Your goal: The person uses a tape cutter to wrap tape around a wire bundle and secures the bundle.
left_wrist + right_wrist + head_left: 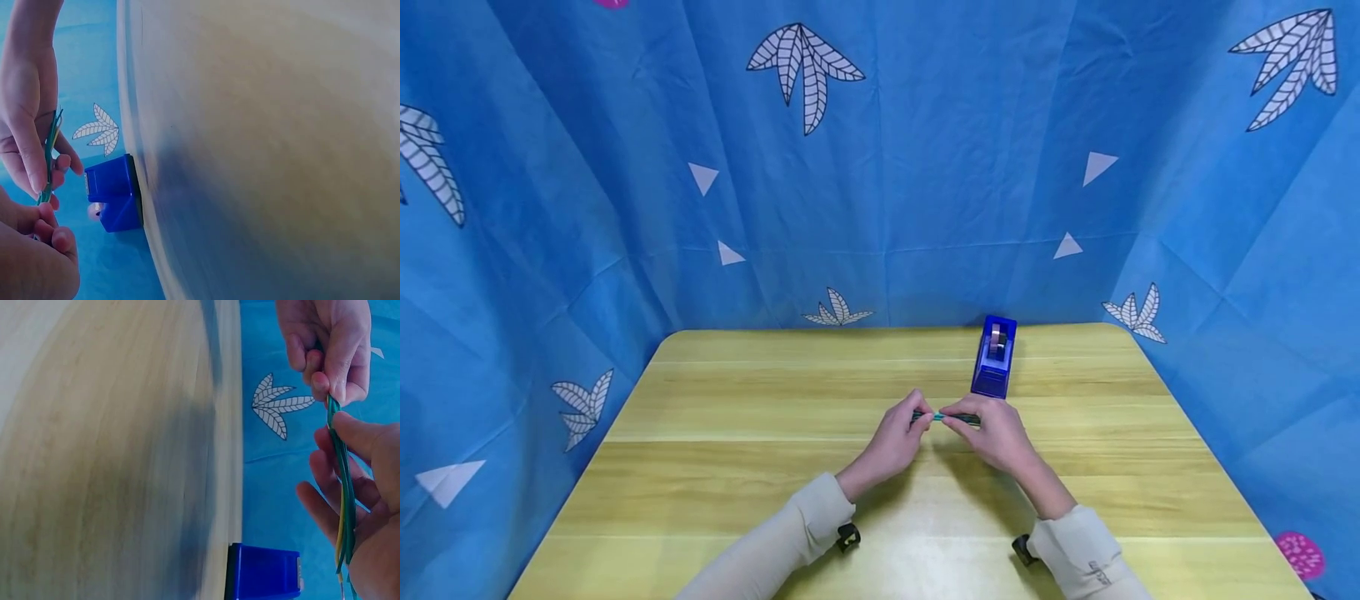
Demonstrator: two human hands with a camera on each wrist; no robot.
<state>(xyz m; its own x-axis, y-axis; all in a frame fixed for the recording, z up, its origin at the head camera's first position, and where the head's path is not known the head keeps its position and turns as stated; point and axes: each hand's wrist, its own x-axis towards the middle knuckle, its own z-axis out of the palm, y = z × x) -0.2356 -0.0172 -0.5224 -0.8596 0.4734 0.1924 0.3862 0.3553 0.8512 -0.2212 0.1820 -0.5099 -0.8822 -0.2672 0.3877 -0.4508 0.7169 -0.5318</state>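
Both hands hold a bundle of thin green wires [344, 481], with a yellow strand among them, above the table. My left hand [895, 435] pinches one end between thumb and curled fingers, hiding most of that end. Close beside it, my right hand [996, 433] pinches the bundle between thumb and fingertips. The loose ends run back along its palm in the right wrist view. Between the two hands a short green stretch shows. Just beyond the right hand stands a blue tape dispenser [992, 367], with a roll in its far half; neither hand grips it.
The wood-grain table [715, 433] reaches back to a blue curtain [940, 167] printed with white leaves and triangles, which also hangs along both sides. A dark strap piece sits at each sleeve cuff [823, 504].
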